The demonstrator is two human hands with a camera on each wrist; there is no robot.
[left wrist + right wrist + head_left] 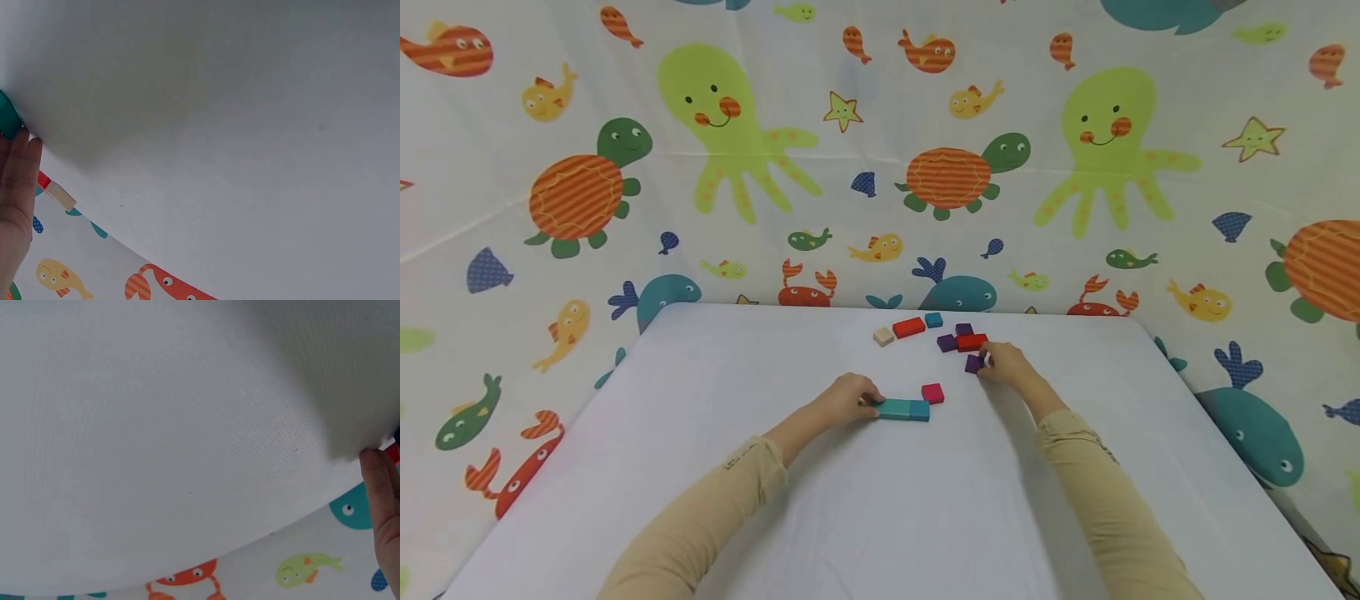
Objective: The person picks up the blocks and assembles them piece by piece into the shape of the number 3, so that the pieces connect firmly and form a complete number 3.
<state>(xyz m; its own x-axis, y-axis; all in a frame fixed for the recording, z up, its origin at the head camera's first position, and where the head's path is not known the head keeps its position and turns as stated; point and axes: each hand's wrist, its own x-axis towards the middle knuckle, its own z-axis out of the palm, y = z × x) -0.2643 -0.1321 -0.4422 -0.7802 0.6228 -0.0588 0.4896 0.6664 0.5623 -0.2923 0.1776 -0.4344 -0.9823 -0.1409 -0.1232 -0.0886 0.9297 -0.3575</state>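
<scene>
My left hand (848,398) grips the left end of a long teal block (893,408) with thumb and fingers. A blue block (919,410) lies end to end with it, on its right. Just behind the blue one sits a pinkish-red block (932,393). Farther back and to the right, my right hand (1006,367) pinches a small purple block (973,364) between thumb and fingertips. In the left wrist view, the left hand (17,187) shows at the left edge beside the teal block (9,115). The right hand (382,500) is partly cut off in the right wrist view.
Behind the purple block lie a red block (972,342) and two more purple blocks, one of them (947,342) at its left. Farther left stand a natural wood block (883,337), a longer red block (909,327) and a small blue block (933,320). A patterned curtain (880,125) hangs behind the white table (737,358).
</scene>
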